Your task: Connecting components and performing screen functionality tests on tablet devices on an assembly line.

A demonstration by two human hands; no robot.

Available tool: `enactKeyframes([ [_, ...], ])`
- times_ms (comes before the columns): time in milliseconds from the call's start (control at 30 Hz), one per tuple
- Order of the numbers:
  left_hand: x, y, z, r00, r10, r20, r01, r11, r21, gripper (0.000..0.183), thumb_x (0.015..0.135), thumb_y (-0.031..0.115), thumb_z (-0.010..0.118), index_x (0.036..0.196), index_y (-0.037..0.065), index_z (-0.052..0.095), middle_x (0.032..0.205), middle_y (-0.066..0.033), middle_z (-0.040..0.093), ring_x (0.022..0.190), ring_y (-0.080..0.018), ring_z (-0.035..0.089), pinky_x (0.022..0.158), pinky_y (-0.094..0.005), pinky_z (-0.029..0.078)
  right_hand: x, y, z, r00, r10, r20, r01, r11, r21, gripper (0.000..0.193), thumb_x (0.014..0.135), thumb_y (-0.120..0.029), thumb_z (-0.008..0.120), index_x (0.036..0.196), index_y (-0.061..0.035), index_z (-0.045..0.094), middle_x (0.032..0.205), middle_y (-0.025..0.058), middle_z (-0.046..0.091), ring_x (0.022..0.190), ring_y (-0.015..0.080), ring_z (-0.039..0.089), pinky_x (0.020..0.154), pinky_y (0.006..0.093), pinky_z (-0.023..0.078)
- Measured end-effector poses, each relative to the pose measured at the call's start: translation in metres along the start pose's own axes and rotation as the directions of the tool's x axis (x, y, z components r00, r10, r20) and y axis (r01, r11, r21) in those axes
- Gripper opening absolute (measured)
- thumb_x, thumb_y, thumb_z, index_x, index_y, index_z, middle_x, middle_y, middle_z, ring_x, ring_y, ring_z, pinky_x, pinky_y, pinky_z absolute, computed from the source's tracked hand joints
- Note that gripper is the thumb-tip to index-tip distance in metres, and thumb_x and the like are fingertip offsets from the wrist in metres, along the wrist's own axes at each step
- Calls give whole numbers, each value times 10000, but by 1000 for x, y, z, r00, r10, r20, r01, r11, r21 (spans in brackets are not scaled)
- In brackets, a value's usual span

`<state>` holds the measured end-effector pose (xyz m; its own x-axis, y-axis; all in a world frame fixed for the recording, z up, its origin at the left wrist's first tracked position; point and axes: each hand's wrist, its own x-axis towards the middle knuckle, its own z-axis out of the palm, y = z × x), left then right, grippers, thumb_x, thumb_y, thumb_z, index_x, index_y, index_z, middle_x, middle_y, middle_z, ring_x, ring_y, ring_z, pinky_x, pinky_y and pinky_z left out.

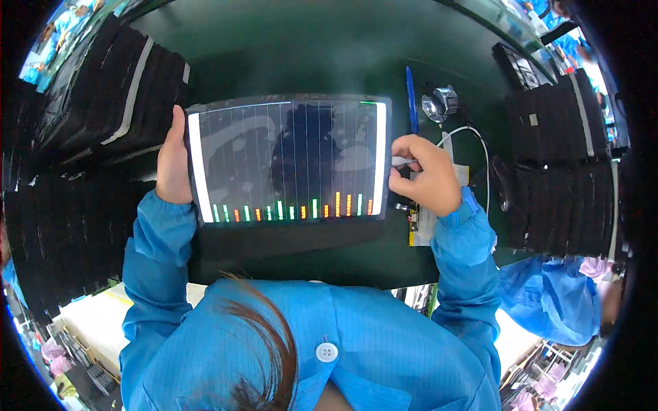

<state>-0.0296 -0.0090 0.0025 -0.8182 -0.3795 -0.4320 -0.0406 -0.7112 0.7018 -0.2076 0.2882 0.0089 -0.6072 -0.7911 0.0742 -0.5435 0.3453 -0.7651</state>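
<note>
Black stacks (89, 96) stand at the left and right of the frame (what they hold is hidden). The tablet (240, 157) is at centre, dark-faced, lit with white side bands, thin upright lines and short green and orange bars below. The left hand (174, 168) clasps its left edge; the right hand (435, 179), at its right edge, pinches a white plug (403, 162).

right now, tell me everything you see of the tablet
The tablet is a flat, glossy, dark rectangle, wider than tall, over the green table. Its lit screen shows a white band down each short side, thin upright lines and short green and orange bars along the near edge. The left hand grips its left edge; the right hand holds a white plug at its right edge; how far in is unclear.
</note>
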Motion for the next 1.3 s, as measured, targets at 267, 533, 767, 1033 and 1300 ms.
enactKeyframes([
  [267, -4, 4, 2, 1000, -13, 13, 14, 1000, -28, 584, 933, 510, 320, 1140, 12, 545, 1103, -141, 607, 928, -241, 617, 806, -330, 498, 5, 15, -31, 924, -253, -288, 144, 925, -351, 343, 601, -142, 779, 879, -53, 598, 880, 101, 563, 813, 235, 556, 675, 323, 445],
  [533, -7, 6, 3, 1000, -7, -20, 8, 998, 64, 582, 931, 514, 321, 1122, 17, 556, 1080, -133, 619, 906, -236, 625, 787, -327, 505, -24, 59, -72, 915, 398, -63, -402, 914, -61, 279, 729, -83, 677, 1003, -40, 642, 843, 109, 612, 781, 188, 588, 681, 296, 467],
  [767, -3, 4, -2, 1000, -24, 3, 24, 1000, 11, 581, 930, 517, 325, 1130, 21, 552, 1103, -130, 610, 929, -239, 613, 812, -334, 490, -24, 56, -69, 957, 289, -2, -286, 945, -156, 159, 758, -104, 660, 874, 3, 678, 761, 74, 629, 673, 125, 573, 604, 261, 459],
  [1033, -1, 4, -7, 997, -43, 63, 46, 998, -44, 585, 929, 514, 333, 1138, 10, 544, 1093, -136, 609, 933, -241, 610, 817, -339, 489, -20, 50, -72, 892, 446, 67, -439, 893, -98, 161, 763, -103, 659, 871, 14, 679, 778, 54, 596, 709, 119, 565, 629, 246, 451],
  [1300, -7, 6, 0, 995, -51, 84, 55, 997, -52, 595, 926, 518, 337, 1161, 9, 535, 1119, -128, 598, 971, -253, 597, 850, -349, 476, -27, 54, -70, 921, 387, 46, -379, 917, -123, 221, 721, -93, 688, 930, -23, 674, 805, 67, 583, 740, 142, 560, 645, 254, 459],
])
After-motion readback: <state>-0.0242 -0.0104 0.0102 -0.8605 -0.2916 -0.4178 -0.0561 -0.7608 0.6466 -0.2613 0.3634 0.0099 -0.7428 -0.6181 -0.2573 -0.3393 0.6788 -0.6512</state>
